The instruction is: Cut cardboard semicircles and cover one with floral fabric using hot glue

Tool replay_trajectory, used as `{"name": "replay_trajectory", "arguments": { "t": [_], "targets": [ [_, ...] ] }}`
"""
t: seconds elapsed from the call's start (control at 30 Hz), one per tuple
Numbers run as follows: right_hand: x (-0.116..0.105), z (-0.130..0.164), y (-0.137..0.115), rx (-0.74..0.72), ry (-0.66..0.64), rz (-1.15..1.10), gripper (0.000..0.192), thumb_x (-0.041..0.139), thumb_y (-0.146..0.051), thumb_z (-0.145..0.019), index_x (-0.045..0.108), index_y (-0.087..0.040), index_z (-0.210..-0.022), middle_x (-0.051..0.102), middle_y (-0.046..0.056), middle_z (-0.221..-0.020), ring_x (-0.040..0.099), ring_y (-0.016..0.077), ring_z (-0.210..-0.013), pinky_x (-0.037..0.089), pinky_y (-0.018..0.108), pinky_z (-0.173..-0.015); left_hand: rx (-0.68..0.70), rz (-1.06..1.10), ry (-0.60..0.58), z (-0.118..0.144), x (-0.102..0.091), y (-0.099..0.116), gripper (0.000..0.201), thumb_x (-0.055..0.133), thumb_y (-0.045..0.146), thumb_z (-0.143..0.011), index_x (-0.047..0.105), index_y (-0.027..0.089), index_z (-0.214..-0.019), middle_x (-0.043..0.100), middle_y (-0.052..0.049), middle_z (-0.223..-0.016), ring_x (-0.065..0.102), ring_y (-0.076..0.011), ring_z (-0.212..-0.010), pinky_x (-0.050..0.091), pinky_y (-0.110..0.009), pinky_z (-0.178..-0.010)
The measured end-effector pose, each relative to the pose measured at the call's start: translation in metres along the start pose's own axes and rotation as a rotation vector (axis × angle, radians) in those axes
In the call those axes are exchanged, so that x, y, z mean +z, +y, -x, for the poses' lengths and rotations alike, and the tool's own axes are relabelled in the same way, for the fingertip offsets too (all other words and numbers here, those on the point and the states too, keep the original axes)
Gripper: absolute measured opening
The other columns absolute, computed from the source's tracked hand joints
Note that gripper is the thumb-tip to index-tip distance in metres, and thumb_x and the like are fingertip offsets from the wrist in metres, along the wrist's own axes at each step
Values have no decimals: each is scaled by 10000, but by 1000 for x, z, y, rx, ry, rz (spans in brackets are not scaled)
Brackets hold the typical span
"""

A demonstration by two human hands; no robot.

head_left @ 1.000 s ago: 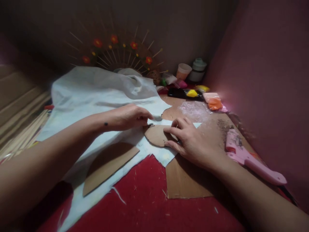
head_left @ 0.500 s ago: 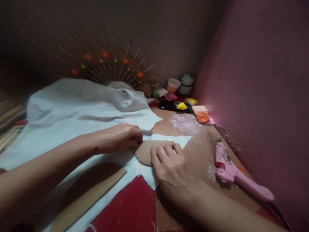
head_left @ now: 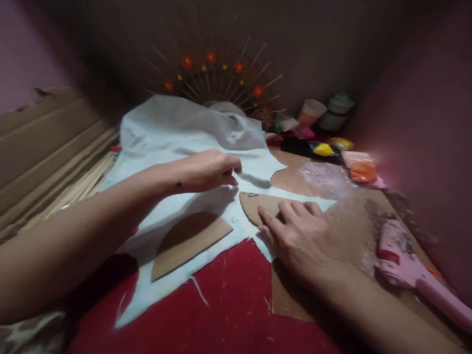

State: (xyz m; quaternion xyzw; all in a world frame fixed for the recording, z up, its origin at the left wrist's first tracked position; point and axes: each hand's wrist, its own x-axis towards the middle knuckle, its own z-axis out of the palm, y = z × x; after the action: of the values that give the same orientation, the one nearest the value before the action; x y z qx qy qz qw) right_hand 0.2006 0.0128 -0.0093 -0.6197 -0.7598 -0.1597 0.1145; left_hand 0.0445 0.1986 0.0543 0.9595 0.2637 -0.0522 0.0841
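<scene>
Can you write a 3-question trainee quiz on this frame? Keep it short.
1. True or false: the right hand lies flat on the rounded cardboard piece.
2. The left hand pinches: A) pink glue gun B) white fabric C) paper cup
3. Fill in: the glue gun lies to the ___ of the right hand.

Key: 1 true; 2 B; 3 right

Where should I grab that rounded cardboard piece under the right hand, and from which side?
Probably the rounded cardboard piece at its bare curved left edge, coming from the left. It lies flat on the white fabric; the right hand covers its right part. The left hand is nearest that edge.
</scene>
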Motion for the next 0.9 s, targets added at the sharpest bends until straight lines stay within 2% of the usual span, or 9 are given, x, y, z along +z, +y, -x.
{"name": "replay_trajectory", "arguments": {
  "t": [0.1,0.2,0.27,0.37,0.5,0.67,0.8,0.9],
  "targets": [
    [0,2,1,-8,18,29,302,482,-316,-968,724,-199,-1106,645,97,-798,541,259,-760,283,385,-710,-38,36,61,33,-6,-15,209,567,275,-850,692,208,-1003,699,-22,-812,597,-147,-700,392,-261,-655],
    [-1,3,2,9,21,70,292,488,-323,-961,731,-239,-1099,636,101,-793,525,257,-754,266,380,-698,-69,91,74,72,-2,-28,235,554,317,-847,699,204,-994,717,-46,-819,614,-160,-691,414,-287,-637],
    [-2,3,2,21,4,89,284,494,-328,-957,730,-261,-1100,630,107,-801,522,263,-760,262,375,-686,-67,149,71,94,5,-30,251,521,322,-865,692,200,-1003,732,-58,-836,633,-163,-709,428,-289,-634],
    [-4,3,1,33,-49,104,284,503,-346,-952,723,-274,-1117,630,121,-833,527,280,-779,279,374,-681,-13,181,95,115,20,-22,250,483,308,-896,680,192,-999,734,-65,-889,635,-152,-740,431,-278,-654],
    [-8,2,1,54,-123,91,293,539,-411,-938,701,-288,-1148,641,135,-935,544,315,-860,343,395,-728,-2,164,106,116,41,0,235,459,289,-924,661,207,-1013,710,-59,-954,622,-153,-775,425,-271,-674],
    [-9,-6,2,59,-198,6,260,608,-367,-907,661,-230,-1122,613,143,-1251,553,339,-1063,394,440,-864,-37,146,31,107,54,11,108,498,204,-876,603,219,-891,686,-28,-892,593,-159,-752,409,-267,-654],
    [-11,-14,-1,49,-292,-24,206,561,-279,-932,632,-183,-1100,657,130,-1178,588,307,-1057,420,416,-861,-45,191,59,106,60,6,94,490,215,-876,582,230,-873,684,-22,-847,598,-175,-737,409,-281,-655],
    [-17,-18,1,15,-223,0,237,468,-177,-950,636,-170,-1117,691,135,-1095,617,260,-982,435,351,-795,-63,231,43,105,62,4,121,476,242,-868,588,228,-912,696,-46,-902,615,-207,-787,426,-309,-681]
  ]
}}
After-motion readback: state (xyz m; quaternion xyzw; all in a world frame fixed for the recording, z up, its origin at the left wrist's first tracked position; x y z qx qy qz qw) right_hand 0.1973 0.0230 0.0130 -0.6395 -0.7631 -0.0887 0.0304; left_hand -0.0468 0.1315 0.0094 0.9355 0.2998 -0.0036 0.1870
